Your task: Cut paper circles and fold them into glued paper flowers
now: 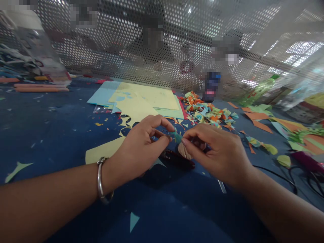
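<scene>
A small folded piece of teal paper is held up between my two hands. The thumb and finger of my right hand pinch its right end. My left hand has its fingers curled and their tips at the paper's other end. Below the fingertips lies a long, dark, glossy object whose kind I cannot make out, with a brownish round piece behind it, partly covered. Just beyond my left hand is a pale yellow sheet with round cut-outs along its edge.
Coloured sheets are stacked at the back. A heap of small folded paper pieces lies to their right. Orange strips, a black cable and a green bottle are on the right. Pens lie far left, before a perforated metal screen.
</scene>
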Motion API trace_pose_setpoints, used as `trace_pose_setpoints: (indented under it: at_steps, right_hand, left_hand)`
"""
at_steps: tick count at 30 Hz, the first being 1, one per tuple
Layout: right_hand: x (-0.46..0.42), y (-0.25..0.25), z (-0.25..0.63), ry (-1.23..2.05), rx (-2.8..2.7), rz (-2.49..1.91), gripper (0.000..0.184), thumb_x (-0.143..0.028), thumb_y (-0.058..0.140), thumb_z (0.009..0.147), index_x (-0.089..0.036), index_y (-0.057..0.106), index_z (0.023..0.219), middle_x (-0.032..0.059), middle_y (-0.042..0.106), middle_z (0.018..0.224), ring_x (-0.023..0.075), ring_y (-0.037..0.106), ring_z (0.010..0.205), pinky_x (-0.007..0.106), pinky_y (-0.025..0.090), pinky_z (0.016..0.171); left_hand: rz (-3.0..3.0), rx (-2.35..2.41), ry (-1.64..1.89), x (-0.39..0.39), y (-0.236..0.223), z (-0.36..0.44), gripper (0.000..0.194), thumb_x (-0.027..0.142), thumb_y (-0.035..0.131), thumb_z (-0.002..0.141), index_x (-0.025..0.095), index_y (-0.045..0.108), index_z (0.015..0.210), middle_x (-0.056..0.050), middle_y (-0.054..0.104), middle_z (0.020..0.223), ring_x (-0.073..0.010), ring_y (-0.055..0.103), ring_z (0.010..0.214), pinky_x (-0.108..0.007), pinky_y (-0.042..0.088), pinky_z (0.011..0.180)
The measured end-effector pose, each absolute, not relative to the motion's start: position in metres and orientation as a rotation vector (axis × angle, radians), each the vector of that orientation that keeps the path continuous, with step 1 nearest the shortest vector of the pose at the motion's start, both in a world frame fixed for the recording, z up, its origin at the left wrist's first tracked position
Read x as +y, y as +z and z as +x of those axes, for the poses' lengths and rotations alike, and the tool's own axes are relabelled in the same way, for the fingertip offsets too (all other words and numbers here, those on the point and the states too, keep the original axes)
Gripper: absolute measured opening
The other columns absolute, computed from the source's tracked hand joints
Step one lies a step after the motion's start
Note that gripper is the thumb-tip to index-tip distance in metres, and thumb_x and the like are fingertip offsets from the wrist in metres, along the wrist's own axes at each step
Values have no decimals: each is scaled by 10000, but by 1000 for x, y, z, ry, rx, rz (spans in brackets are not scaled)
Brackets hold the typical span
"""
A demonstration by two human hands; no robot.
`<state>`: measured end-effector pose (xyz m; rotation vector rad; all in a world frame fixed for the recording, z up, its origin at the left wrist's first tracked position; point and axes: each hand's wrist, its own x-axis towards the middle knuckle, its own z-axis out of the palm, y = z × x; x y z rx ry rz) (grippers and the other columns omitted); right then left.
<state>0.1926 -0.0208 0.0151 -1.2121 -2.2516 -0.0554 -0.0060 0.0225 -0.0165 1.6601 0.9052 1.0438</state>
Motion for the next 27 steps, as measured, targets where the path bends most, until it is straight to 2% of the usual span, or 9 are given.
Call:
trace_pose_setpoints:
  at_steps: [4, 13, 19, 24, 27]
  right_hand:
    - [-19, 16, 193, 3, -2273, -1216, 103, -136, 586, 909, -180, 649, 841, 0, 623, 721, 112, 565, 635, 250, 446, 627]
    - [-18, 20, 197, 123, -2294, -1210, 68, -161, 611, 902, -180, 652, 852, -13, 616, 711, 100, 562, 601, 233, 451, 598]
    - [-17, 23, 199, 167, -2256, -1250, 52, -188, 645, 894, -186, 672, 850, -15, 646, 723, 86, 560, 582, 208, 446, 561]
    - [-16, 25, 201, 371, -2143, -1318, 220, -345, 598, 967, -186, 684, 841, 13, 679, 740, 111, 594, 626, 217, 456, 558]
    - [-15, 26, 200, 437, -2091, -1338, 265, -364, 575, 980, -177, 677, 822, 13, 662, 725, 112, 584, 618, 218, 450, 543]
  left_hand:
    - [1704, 892, 1040, 26, -14, -8, 58, 213, 620, 810, 186, 644, 855, -39, 701, 915, -141, 650, 711, -291, 546, 664]
    - [1665, 941, 1065, 26, -5, -10, 100, 209, 641, 801, 215, 737, 773, -22, 742, 809, -175, 685, 768, -286, 552, 720]
    - [1740, 1019, 1039, 26, -4, -13, 130, 220, 624, 805, 204, 751, 789, -20, 743, 783, -166, 667, 726, -284, 520, 674]
    - [1902, 972, 1113, 24, -3, -15, 135, 183, 615, 794, 193, 743, 837, -29, 741, 856, -177, 672, 809, -295, 512, 712]
    - [1987, 889, 1149, 23, -3, -16, 159, 143, 588, 797, 192, 737, 826, -30, 734, 876, -165, 669, 823, -294, 510, 736]
